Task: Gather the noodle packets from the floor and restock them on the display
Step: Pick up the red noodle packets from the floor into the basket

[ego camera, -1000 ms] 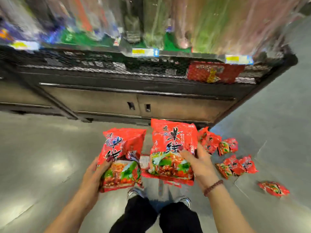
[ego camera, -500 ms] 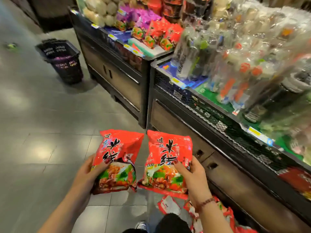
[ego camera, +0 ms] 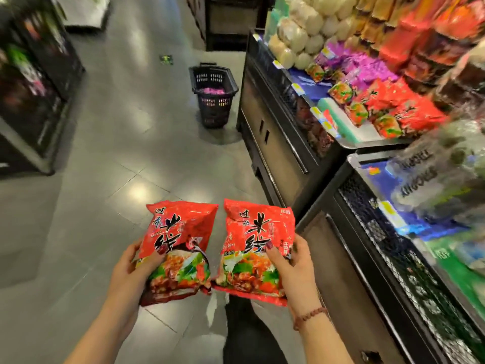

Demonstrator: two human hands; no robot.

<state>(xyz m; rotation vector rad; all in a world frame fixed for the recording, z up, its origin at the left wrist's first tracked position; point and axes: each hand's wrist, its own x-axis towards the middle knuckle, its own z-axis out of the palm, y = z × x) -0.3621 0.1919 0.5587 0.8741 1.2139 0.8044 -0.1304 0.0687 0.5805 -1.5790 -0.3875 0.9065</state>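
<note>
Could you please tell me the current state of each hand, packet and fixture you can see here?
left noodle packet: held in the air, print facing up.
right noodle packet: held in the air, print facing up.
left hand: grips the left noodle packet's edge.
right hand: grips the right noodle packet's edge.
basket: upright on the floor, purple goods inside.
cabinet doors: closed.
display packets: lying piled on the shelf.

Bright overhead light, floor glare, blurred edges
</note>
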